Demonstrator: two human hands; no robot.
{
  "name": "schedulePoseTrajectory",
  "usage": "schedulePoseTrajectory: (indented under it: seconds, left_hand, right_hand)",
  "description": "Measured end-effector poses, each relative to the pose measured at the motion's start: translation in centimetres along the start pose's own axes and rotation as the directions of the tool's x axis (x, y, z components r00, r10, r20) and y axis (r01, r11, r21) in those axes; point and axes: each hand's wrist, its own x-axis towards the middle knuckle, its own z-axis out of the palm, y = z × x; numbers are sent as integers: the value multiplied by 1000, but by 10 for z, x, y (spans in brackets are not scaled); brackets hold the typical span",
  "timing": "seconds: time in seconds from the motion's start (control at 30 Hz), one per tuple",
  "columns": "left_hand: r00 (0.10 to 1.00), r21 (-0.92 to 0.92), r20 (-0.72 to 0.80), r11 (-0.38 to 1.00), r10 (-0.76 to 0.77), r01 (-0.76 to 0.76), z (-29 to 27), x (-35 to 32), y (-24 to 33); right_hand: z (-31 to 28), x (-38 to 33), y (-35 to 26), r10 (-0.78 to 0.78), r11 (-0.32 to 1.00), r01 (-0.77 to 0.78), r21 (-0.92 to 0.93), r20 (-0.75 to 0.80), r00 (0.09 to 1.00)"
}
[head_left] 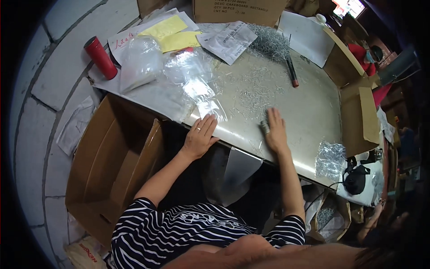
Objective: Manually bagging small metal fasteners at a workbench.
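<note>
My left hand (pixel 200 137) lies flat at the table's front edge, fingers stretched out over the end of some clear plastic bags (pixel 197 87). It wears a ring and grips nothing. My right hand (pixel 276 131) rests on the metal tabletop (pixel 309 121) with its fingers extended and a greyish wrap around the thumb. Just beyond it, many thin silvery pins or nails (pixel 255 95) are scattered loosely. A few more pins (pixel 256 146) lie near the front edge. Farther back is a dense heap of the same pins (pixel 270 42).
A dark stick with a red end (pixel 292 71) lies right of the heap. Cardboard boxes stand behind (pixel 239 13), at right (pixel 369 114) and, open, below left (pixel 112 148). A red cylinder (pixel 101 58) and filled plastic bag (pixel 142 62) are at left. Clear packets (pixel 330 159) lie near right.
</note>
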Motion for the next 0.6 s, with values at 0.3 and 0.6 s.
schedulePoseTrajectory:
  seconds: [0.3,0.6]
  left_hand:
    - [954,-487,-73,846,-290,220,-4,6,-3]
    - [733,-881,452,-384,-508,277,-6,-23,120]
  right_hand:
    - [-22,-44,-34,37,999,-37,4,-133,990]
    - [13,-136,-115,229,228,-110,967,56,972]
